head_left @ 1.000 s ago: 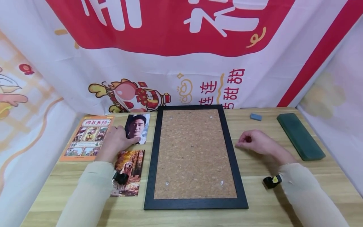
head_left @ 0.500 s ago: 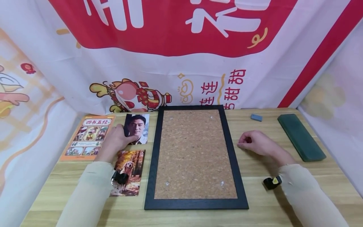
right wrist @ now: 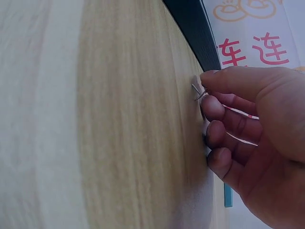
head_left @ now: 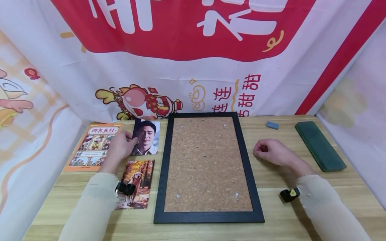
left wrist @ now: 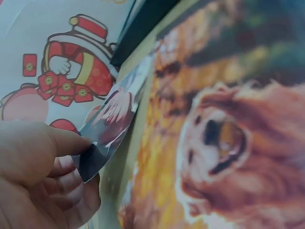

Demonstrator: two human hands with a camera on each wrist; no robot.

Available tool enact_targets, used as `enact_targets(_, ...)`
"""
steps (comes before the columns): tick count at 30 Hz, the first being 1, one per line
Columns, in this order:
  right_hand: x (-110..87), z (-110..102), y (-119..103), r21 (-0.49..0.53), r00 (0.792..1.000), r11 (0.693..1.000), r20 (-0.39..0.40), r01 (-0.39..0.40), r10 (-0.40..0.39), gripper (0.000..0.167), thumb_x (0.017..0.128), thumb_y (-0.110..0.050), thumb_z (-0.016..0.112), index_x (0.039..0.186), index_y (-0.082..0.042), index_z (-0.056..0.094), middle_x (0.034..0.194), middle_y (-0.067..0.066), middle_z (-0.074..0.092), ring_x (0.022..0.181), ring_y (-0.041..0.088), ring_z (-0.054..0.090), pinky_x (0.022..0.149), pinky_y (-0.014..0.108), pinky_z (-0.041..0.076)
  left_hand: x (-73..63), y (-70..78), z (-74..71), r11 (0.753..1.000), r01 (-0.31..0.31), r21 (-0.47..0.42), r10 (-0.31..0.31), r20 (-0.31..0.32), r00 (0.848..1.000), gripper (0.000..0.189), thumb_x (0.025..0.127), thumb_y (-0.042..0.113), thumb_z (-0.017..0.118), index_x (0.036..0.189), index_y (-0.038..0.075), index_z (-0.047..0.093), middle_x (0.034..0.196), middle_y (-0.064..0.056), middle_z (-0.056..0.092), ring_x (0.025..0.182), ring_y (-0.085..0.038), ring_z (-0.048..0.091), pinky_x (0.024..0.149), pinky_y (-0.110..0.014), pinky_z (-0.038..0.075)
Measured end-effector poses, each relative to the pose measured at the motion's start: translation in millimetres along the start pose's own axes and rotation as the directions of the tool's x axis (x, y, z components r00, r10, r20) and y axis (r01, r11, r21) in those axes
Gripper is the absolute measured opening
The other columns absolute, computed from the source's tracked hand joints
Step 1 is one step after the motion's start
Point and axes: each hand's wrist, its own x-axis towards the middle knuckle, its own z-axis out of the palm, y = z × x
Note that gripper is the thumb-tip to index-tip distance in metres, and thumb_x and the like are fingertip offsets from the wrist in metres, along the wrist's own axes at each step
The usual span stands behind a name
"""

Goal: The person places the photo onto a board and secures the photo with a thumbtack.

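My left hand [head_left: 122, 145] pinches the left edge of a portrait photo [head_left: 147, 137] between thumb and fingers. In the left wrist view, that photo [left wrist: 112, 121] bends up from the table at the pinched corner. Just below it lies a photo of a golden dog [head_left: 137, 184] among autumn leaves, partly covered by the wrist camera. Right of both photos, a cork board [head_left: 208, 164] with a black frame lies flat, several small shiny pins in it. My right hand [head_left: 272, 152], beside the frame's right edge, pinches a small metal thumbtack [right wrist: 196, 91], its point sticking out past the fingertips.
An orange comic-style booklet [head_left: 90, 147] lies at the left, partly behind the left hand. A small blue block [head_left: 272, 125] and a long dark green block [head_left: 320, 145] lie at the right. Printed cloth [head_left: 181, 80] hangs along the back and sides of the wooden table [head_left: 208, 231].
The left hand, earlier lying over the portrait photo, now pinches its left edge and has raised that side slightly. The right hand has stayed in place.
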Motion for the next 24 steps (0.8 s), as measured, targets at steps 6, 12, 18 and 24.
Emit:
enact_targets(6, -2.4, -1.3, 1.2, 0.025, 0.999, 1.0, -0.044, -0.007, 0.008, 0.005, 0.103, -0.019, 0.072, 0.106, -0.016, 0.076, 0.102, 0.002, 0.073, 0.096, 0.022, 0.061, 0.088, 0.038, 0.053, -11.7, 8.5, -11.1, 0.994, -0.025, -0.103, 0.023, -0.022, 0.999, 0.039, 0.108, 0.028, 0.063, 0.129, -0.005, 0.063, 0.11, -0.022, 0.071, 0.089, -0.029, 0.065, 0.072, -0.033, 0.048)
enact_targets(12, -1.7, -1.8, 0.5, 0.045, 0.997, 0.999, -0.066, -0.023, 0.026, 0.005, 0.104, -0.018, 0.072, 0.106, -0.016, 0.076, 0.1, 0.002, 0.074, 0.094, 0.022, 0.062, 0.087, 0.037, 0.053, -15.6, 5.1, -15.7, 0.98, -0.071, -0.184, 0.071, -0.009, 0.997, 0.051, 0.109, 0.024, 0.063, 0.151, -0.003, 0.052, 0.123, -0.026, 0.069, 0.106, -0.037, 0.07, 0.073, -0.03, 0.054)
enact_targets(18, -1.7, -2.3, 0.4, 0.041, 0.996, 0.999, -0.084, -0.01, 0.013, 0.008, 0.104, -0.017, 0.072, 0.109, -0.015, 0.077, 0.102, 0.003, 0.075, 0.094, 0.022, 0.063, 0.088, 0.039, 0.055, -22.9, 5.4, -19.2, 0.973, -0.119, -0.2, 0.116, -0.028, 0.993, 0.045, 0.109, 0.02, 0.062, 0.149, 0.001, 0.056, 0.141, -0.029, 0.062, 0.126, -0.049, 0.066, 0.096, -0.051, 0.059)
enact_targets(24, -4.2, -3.4, -2.0, 0.04, 0.995, 0.999, -0.101, -0.021, 0.025, 0.016, 0.106, -0.017, 0.07, 0.118, -0.013, 0.078, 0.113, 0.008, 0.078, 0.101, 0.024, 0.066, 0.097, 0.051, 0.058, -26.4, 5.6, -22.8, 0.966, -0.128, -0.223, 0.132, 0.004, 0.991, 0.044, 0.112, 0.02, 0.056, 0.153, 0.004, 0.055, 0.155, -0.029, 0.052, 0.138, -0.053, 0.058, 0.103, -0.059, 0.057)
